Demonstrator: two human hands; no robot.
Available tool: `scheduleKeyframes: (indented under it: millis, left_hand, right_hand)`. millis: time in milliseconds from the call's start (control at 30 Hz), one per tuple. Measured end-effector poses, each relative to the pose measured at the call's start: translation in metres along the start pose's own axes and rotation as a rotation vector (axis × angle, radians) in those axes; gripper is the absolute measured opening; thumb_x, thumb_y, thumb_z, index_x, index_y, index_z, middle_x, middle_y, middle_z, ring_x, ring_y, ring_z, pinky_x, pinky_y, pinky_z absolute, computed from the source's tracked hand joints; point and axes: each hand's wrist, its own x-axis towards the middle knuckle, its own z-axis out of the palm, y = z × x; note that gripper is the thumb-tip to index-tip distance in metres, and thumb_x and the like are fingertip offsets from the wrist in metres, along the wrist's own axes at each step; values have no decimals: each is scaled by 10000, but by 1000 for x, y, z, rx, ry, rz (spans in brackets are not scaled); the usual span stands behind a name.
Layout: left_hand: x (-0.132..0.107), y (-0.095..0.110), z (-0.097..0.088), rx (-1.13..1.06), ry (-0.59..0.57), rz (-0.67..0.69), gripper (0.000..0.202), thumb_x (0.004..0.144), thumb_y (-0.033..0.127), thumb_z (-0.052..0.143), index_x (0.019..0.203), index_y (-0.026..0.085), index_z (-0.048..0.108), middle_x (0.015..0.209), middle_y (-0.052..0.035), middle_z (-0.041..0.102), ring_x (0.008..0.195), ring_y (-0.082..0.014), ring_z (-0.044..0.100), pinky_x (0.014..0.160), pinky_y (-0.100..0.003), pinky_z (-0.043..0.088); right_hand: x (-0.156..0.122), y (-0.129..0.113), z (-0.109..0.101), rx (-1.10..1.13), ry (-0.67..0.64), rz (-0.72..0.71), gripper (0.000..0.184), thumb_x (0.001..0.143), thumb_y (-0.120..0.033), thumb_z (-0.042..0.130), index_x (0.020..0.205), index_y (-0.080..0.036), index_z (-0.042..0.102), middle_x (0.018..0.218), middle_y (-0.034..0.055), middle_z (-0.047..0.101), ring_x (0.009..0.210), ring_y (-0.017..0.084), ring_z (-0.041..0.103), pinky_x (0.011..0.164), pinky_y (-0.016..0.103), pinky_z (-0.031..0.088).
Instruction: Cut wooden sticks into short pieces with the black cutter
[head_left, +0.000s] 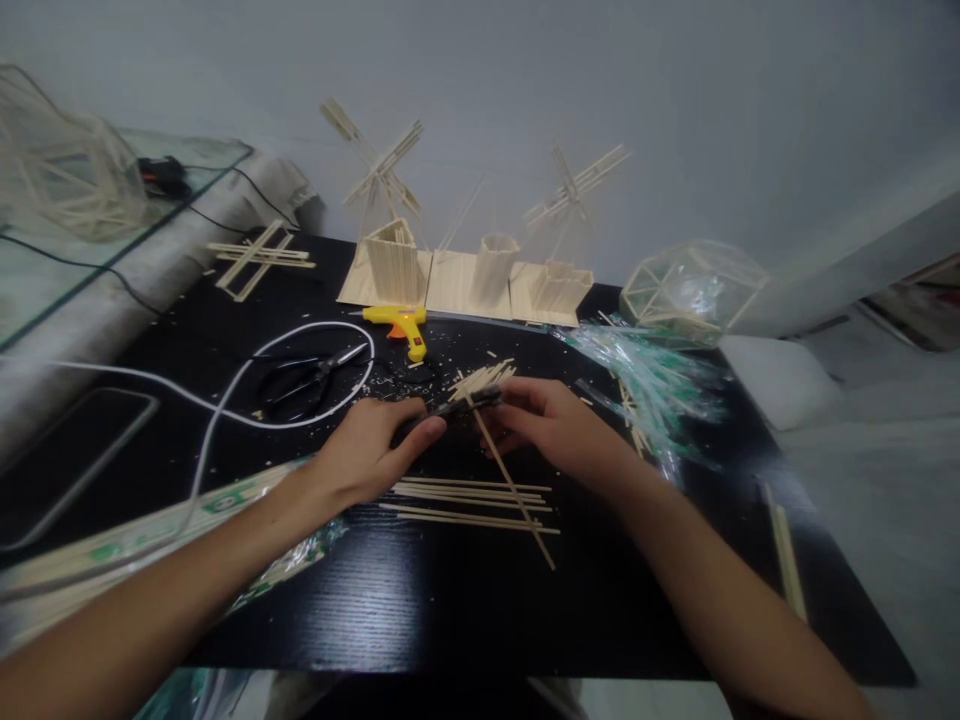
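My left hand (367,445) is closed round one end of a slim, dark hand tool (461,404), with the thumb along it. At its other end, the fingers of my right hand (559,425) are curled in and pinch it. Blur hides the tool's exact kind. A thin wooden stick (514,488) crosses at the tool and slants down towards the front right. Just behind lies a pile of short cut sticks (484,378). Several longer sticks (472,492) lie side by side on the black table below my hands.
A yellow glue gun (401,325), black-handled pliers (315,378) and a looped white cable (225,400) lie behind and left. Wooden windmill models (394,265) stand at the back. Plastic packaging (645,370) lies right, bagged sticks (150,520) left, near the table edge (450,668).
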Motion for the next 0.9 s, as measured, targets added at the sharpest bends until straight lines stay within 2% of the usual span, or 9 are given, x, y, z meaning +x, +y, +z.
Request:
scheduleKeyframes:
  millis: [100,167,233,333,433,533,700,900]
  left_hand:
    - [0,2,0,48,-33,-27,526,985,608,366,705,198,541,575,19,525,550,-151,522,580,-283,321]
    - [0,5,0,85,-58,-36,536,974,634,363,710,202,536,596,4,552,575,-165,547,594,-288,331]
    - [1,7,1,127,-71,-42,543,964,656,360,707,204,519,617,-11,575,599,-180,572,611,-294,341]
    - [1,10,3,182,-87,-48,548,955,671,364,702,207,509,625,-23,590,607,-193,592,614,-298,345]
    - [0,11,5,227,-106,-52,554,954,682,363,727,207,538,636,-33,614,623,-209,619,613,-301,346]
    - [-1,10,7,275,-116,-62,587,946,714,350,752,206,570,659,-50,647,655,-232,646,618,-307,346]
    - [-1,11,8,325,-112,-72,624,941,737,330,714,206,565,629,-52,637,610,-226,626,598,-307,331]
    - [-1,14,9,372,-96,-91,652,931,748,323,693,203,591,608,-63,641,602,-238,633,582,-307,314]
  right_hand:
    - [1,-5,-7,8,65,7,140,975,-233,590,1013,-180,714,947,58,743,745,141,731,666,268,641]
    - [0,-9,-10,-20,46,36,244,1020,-292,519,996,-176,733,998,82,742,752,144,732,615,240,630]
    - [-1,-12,-9,-51,12,54,256,1009,-326,546,955,-173,745,976,84,743,758,156,729,539,209,609]
    - [-2,-14,-4,-14,-7,92,131,942,-267,643,905,-176,729,877,59,740,726,172,734,478,212,602]
    - [-2,-12,0,76,-12,175,99,916,-175,640,833,-169,693,777,29,724,656,152,738,543,231,635]
    - [0,-9,1,118,-15,195,106,881,-131,664,781,-168,671,730,8,702,632,132,720,594,248,652]
    - [1,-6,0,132,-11,169,111,854,-133,694,753,-165,665,758,9,674,679,142,706,671,324,680]
    - [1,-9,1,151,-11,208,111,823,-167,730,748,-157,649,746,2,644,690,131,674,686,324,680]
